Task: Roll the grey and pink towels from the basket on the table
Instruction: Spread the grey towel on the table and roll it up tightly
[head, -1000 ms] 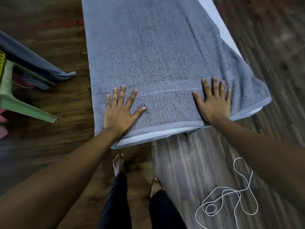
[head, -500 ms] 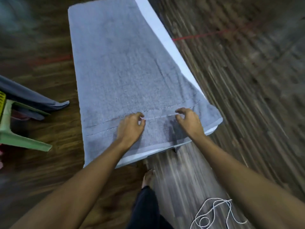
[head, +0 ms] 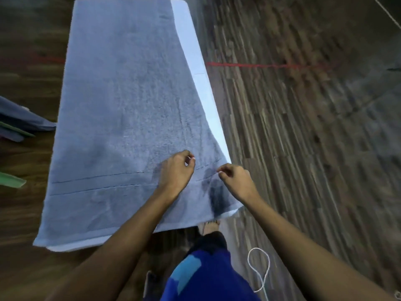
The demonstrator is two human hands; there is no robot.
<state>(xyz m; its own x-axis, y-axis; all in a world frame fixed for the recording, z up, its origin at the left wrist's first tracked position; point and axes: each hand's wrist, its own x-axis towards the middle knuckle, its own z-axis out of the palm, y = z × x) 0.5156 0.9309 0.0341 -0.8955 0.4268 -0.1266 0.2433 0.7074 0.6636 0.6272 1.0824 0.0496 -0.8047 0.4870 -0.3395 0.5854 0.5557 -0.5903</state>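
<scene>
Where it lies spread flat, the grey towel (head: pixel 121 109) covers nearly all of the white table (head: pixel 195 61), with a bare strip showing along 3 o'clock. Left hand (head: pixel 176 172) and right hand (head: pixel 235 181): both over the towel's 5 o'clock corner, fingers curled toward thumbs; whether they pinch cloth cannot be told through the blur. Surroundings: dark grey cloth (head: pixel 23 120) and green plastic piece (head: pixel 10 180) at 9 o'clock; red floor line (head: pixel 260 65) at 2 o'clock; white cord (head: pixel 259 270) at 5 o'clock. The left forearm crosses the near hem.
</scene>
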